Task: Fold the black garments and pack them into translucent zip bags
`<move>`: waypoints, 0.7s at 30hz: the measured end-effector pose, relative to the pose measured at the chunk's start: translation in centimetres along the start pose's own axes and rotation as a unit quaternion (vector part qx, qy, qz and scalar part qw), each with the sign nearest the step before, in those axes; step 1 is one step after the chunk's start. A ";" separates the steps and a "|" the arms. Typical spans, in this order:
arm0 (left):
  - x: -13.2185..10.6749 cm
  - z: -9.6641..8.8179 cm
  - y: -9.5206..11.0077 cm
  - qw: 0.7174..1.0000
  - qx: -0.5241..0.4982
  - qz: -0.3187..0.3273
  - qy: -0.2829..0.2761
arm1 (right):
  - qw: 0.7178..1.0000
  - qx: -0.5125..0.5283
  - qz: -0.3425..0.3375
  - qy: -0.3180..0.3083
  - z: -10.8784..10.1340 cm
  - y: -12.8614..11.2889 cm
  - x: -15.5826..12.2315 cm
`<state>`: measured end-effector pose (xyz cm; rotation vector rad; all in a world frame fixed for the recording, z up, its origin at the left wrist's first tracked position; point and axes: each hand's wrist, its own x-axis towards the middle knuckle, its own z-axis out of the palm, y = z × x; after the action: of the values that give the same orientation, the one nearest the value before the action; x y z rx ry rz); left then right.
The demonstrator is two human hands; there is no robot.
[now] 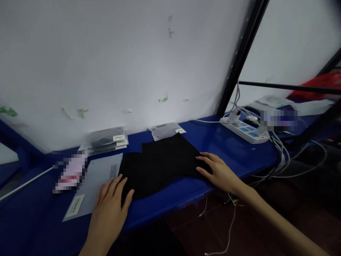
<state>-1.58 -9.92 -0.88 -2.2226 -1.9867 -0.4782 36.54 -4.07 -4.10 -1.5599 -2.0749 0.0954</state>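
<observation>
A black garment (160, 161) lies spread flat on the blue table; it looks like a pair of shorts. At its left end, my left hand (110, 202) rests with fingers apart on the cloth's edge. My right hand (217, 170) lies on the garment's right end, fingers spread. Partly under the garment and my left hand is a flat translucent plastic bag (97, 174) with a white label (75, 205) at its lower corner. Neither hand is closed around anything.
A stack of labelled bags with dark contents (102, 138) stands by the wall, and another labelled bag (163, 131) lies behind the garment. A blurred pink item (71, 172) is at left. The power strip (243, 131) and its cables are at right, beside a black frame post (242, 53).
</observation>
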 end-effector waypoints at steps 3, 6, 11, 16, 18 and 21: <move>-0.8 1.0 -0.6 1.000 -0.010 -0.002 0.001 | 1.000 0.004 0.010 0.019 0.6 0.0 -0.7; -0.8 1.1 -0.6 1.000 -0.015 0.007 0.012 | 0.999 0.006 0.011 0.030 0.7 0.0 -0.7; -1.1 0.9 -0.3 0.999 -0.019 0.011 0.038 | 1.000 0.022 0.002 0.023 0.7 0.3 -0.8; -1.5 0.9 -0.2 0.998 -0.029 0.031 0.054 | 0.999 0.039 -0.009 0.027 0.7 0.6 -1.0; -1.5 0.8 -0.1 0.998 -0.034 0.029 0.050 | 0.999 0.042 -0.004 0.026 0.6 0.5 -1.1; -1.5 0.7 0.1 0.997 -0.043 0.028 0.050 | 0.999 0.044 0.003 0.019 0.3 0.3 -1.1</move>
<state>-1.53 -11.12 -2.00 -2.2491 -1.8828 -0.6668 36.86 -4.91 -4.93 -1.5026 -2.0102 0.1572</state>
